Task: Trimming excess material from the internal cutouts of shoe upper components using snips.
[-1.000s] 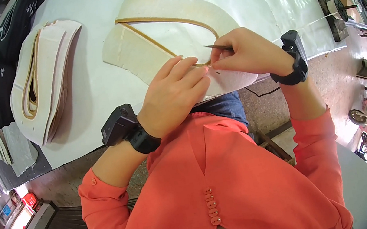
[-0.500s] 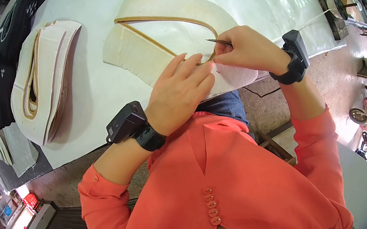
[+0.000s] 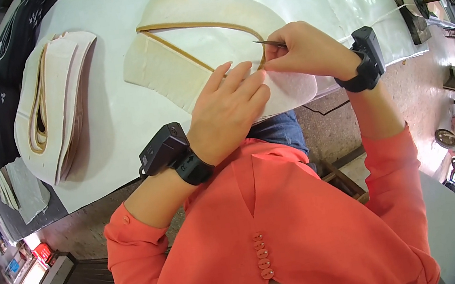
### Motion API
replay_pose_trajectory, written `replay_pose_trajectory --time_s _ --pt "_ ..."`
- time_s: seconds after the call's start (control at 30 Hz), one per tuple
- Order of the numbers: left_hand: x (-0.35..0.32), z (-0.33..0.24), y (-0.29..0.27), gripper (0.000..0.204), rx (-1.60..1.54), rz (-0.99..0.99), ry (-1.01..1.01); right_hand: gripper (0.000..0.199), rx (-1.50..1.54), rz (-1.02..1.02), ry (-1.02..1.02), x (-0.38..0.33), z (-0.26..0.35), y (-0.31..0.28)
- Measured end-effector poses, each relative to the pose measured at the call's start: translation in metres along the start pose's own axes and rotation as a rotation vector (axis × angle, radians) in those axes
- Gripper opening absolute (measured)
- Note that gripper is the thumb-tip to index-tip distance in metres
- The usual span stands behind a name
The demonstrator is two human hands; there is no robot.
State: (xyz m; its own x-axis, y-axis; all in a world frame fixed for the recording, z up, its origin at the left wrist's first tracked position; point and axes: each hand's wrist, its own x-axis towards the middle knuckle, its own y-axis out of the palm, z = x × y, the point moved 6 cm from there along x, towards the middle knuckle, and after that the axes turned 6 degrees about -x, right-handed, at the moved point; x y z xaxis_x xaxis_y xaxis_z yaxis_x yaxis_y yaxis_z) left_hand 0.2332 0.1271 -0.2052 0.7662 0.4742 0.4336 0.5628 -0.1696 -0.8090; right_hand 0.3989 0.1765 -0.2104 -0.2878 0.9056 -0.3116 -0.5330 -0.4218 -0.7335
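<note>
A: State the position of the panel.

B: The cream panel (image 3: 210, 57) lies flat on the white desk (image 3: 113, 117), at its near edge, directly in front of the person. It is a curved, horseshoe-shaped piece. A tan trim (image 3: 188, 26) runs along its inner edge.

A: State the grip of each hand.

B: The right hand (image 3: 308, 52) is closed in a pinch on a thin metal tool (image 3: 269, 43). The left hand (image 3: 229, 110) holds nothing. Its fingers are extended and lie flat on the panel.

A: Give the relation between tool and trim.

B: The tool's long axis runs roughly parallel to the near desk edge, tip pointing to the person's left. The tip sits at the bend of the trim, just beyond the left fingertips (image 3: 228, 67). The right hand is nearer to the trim. The left hand is just beside it, toward the near edge.

A: Describe materials.

B: The panel looks matte, soft and foam-like. The trim is narrow and smooth. A stack (image 3: 53, 102) of similar panels lies toward the left edge of the desk. Both wrists carry black strapped devices.
</note>
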Motion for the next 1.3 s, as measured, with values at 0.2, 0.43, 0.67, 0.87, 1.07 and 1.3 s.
replay_pose_trajectory --time_s 0.2,0.43,0.67,0.87,1.07,1.3 --pt "0.0 0.001 0.002 0.019 0.007 0.01 -0.008 0.019 -0.046 -0.018 0.001 0.004 -0.002 -0.006" --pt "-0.009 0.002 0.001 0.027 0.018 -0.015 0.001 0.019 -0.086 0.001 -0.004 0.005 -0.001 -0.008" --pt "-0.004 0.001 0.0 0.023 0.019 -0.017 0.015 0.017 0.083 -0.022 -0.016 0.004 -0.001 -0.008" --pt "0.0 0.0 0.002 0.017 0.004 0.02 0.011 0.019 -0.03 0.013 0.011 0.008 -0.003 -0.009" --pt "0.006 0.0 0.006 0.015 0.005 -0.021 -0.037 0.021 -0.019 0.002 -0.041 0.009 -0.007 -0.009" --pt "0.014 -0.002 0.009 0.016 0.015 0.014 -0.037 0.02 -0.038 0.01 -0.029 0.013 -0.012 -0.014"
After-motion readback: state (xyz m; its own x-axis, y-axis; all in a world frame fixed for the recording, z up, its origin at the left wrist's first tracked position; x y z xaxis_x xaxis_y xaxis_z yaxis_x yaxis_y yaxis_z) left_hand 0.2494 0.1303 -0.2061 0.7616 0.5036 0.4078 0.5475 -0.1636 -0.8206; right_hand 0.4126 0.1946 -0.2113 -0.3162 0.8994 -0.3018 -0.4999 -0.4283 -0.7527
